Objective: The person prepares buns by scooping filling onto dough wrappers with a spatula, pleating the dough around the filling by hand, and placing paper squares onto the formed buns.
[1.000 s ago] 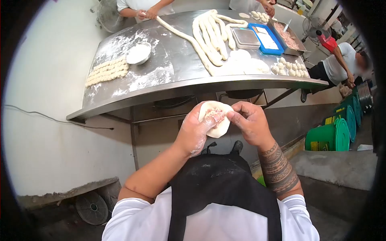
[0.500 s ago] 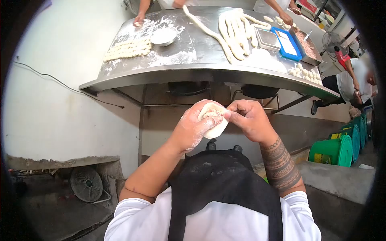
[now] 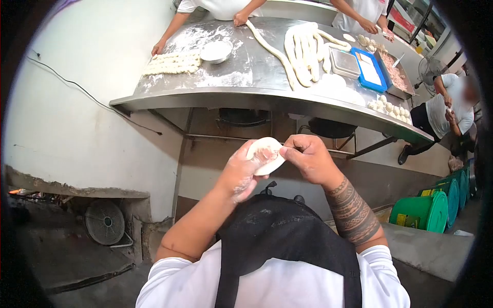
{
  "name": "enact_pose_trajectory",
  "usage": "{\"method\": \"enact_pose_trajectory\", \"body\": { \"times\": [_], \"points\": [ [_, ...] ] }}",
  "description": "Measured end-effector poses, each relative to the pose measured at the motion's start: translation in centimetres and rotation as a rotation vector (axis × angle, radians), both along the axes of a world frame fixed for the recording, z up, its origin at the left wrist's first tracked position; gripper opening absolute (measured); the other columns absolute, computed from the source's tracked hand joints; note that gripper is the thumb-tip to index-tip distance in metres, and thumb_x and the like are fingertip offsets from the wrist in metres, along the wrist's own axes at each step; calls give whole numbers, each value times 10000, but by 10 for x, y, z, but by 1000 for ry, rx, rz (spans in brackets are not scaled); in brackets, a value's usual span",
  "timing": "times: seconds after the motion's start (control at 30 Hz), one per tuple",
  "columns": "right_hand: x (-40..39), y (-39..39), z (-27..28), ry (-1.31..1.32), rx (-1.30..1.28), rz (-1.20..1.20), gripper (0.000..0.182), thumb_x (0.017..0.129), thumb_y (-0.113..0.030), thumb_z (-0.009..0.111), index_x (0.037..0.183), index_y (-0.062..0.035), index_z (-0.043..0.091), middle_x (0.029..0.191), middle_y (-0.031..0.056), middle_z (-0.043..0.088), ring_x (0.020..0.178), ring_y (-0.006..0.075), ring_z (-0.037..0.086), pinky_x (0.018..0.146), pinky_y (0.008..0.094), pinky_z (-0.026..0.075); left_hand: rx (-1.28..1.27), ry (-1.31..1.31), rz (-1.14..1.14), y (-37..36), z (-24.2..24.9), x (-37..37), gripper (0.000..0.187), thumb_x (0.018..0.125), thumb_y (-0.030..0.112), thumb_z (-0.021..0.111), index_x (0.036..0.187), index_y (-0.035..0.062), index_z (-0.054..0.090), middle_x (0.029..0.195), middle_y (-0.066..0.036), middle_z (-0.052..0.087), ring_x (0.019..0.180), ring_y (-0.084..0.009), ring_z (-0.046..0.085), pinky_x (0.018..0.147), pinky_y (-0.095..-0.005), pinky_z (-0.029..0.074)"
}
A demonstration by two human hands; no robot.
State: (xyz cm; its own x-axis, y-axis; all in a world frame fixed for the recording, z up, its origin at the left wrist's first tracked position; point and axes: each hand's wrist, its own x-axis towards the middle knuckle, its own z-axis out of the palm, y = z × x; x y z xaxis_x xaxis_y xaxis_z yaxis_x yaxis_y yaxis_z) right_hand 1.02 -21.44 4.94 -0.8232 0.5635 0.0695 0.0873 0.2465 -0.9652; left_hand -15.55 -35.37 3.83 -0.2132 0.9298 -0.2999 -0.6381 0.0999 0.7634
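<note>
A round, flat dough wrapper (image 3: 275,167) with pinkish filling at its centre lies in my left hand (image 3: 236,173), in front of my apron and below the table. My left thumb presses on the filling, and pale flour dusts the hand. With thumb and forefinger, my right hand (image 3: 313,161) pinches the wrapper's right edge. The wrapper is tilted with its filled face showing; the left fingers behind it are mostly hidden.
Ahead is a steel table (image 3: 267,92) with dough ropes (image 3: 300,56), dough pieces in rows (image 3: 172,64), a bowl of flour (image 3: 215,51), a blue tray (image 3: 368,69), a filling pan (image 3: 395,77) and filled buns (image 3: 389,109). Co-workers stand around it. Green buckets (image 3: 421,211) stand at right.
My view has shifted, showing more of the far side. The wrapper faces me more, still in both hands. The far-left co-worker's hand has moved to the dough rows' left end.
</note>
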Motion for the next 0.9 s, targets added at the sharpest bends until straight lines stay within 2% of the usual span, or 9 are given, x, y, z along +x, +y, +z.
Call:
{"method": "enact_pose_trajectory", "body": {
  "times": [0.13, 0.17, 0.37, 0.47, 0.57, 0.67, 0.77, 0.87, 0.9],
  "points": [
    [12, 0, -8, -10, 65, -36, 244, 941, -215, 702, 845, 7, 672, 744, 70, 627, 680, 106, 554, 632, 312, 464, -54, -398, 196, 6, -3, 40, 271, 1057, 202, 578, 1289, 61, 586, 1164, -88, 674, 1006, -191, 681, 811, -340, 580],
    [16, 0, -9, -21, 64, -30, 245, 939, -217, 702, 846, 8, 671, 738, 72, 625, 673, 111, 556, 630, 314, 465, -67, -358, 224, 8, -10, 46, 265, 1078, 212, 524, 1280, 51, 584, 1166, -95, 670, 1002, -191, 682, 805, -349, 585],
    [47, 22, 11, -148, 82, 53, 262, 936, -219, 700, 821, 16, 678, 682, 56, 602, 636, 111, 532, 610, 322, 462, -64, 100, 37, 17, -10, 68, 242, 1057, 156, 543, 1272, 45, 556, 1141, -93, 659, 994, -194, 671, 810, -373, 591],
    [62, 34, 0, -108, 4, 84, 261, 934, -210, 700, 807, 17, 680, 669, 52, 583, 635, 106, 506, 607, 318, 454, -78, 239, -22, 26, -8, 80, 238, 1043, 144, 571, 1257, 42, 552, 1077, -80, 664, 917, -170, 672, 758, -323, 575],
    [75, 42, -3, -92, -13, 112, 241, 931, -185, 698, 805, 19, 671, 681, 26, 567, 676, 89, 490, 622, 300, 429, -108, 380, 60, 33, 1, 97, 240, 1026, 176, 621, 1213, 42, 555, 1028, -73, 661, 856, -144, 660, 720, -286, 545],
    [86, 49, 4, -143, -49, 144, 245, 924, -184, 708, 784, 11, 657, 686, -3, 551, 692, 71, 477, 620, 285, 409, -137, 454, 41, 35, -6, 106, 260, 1012, 211, 658, 1184, 47, 554, 1004, -69, 657, 828, -120, 640, 690, -270, 519],
    [93, 57, -5, -136, -102, 204, 257, 906, -186, 728, 755, 5, 646, 658, -7, 544, 655, 66, 466, 587, 282, 406, -70, 393, -123, 35, 0, 105, 271, 1006, 223, 674, 1176, 51, 551, 993, -67, 657, 806, -111, 627, 660, -265, 500],
    [93, 57, -8, -66, -17, 231, 275, 921, -195, 706, 749, 5, 627, 653, 15, 547, 642, 83, 481, 585, 303, 425, -125, 317, -80, 33, -7, 110, 282, 1009, 243, 676, 1183, 57, 553, 973, -61, 657, 799, -112, 627, 651, -263, 501],
    [93, 54, -10, -38, -4, 197, 273, 924, -191, 696, 754, 10, 624, 657, 35, 548, 642, 98, 492, 590, 313, 432, -156, 226, 58, 32, -9, 117, 296, 1016, 286, 676, 1180, 66, 565, 973, -63, 663, 796, -122, 634, 656, -264, 515]
  ]
}}
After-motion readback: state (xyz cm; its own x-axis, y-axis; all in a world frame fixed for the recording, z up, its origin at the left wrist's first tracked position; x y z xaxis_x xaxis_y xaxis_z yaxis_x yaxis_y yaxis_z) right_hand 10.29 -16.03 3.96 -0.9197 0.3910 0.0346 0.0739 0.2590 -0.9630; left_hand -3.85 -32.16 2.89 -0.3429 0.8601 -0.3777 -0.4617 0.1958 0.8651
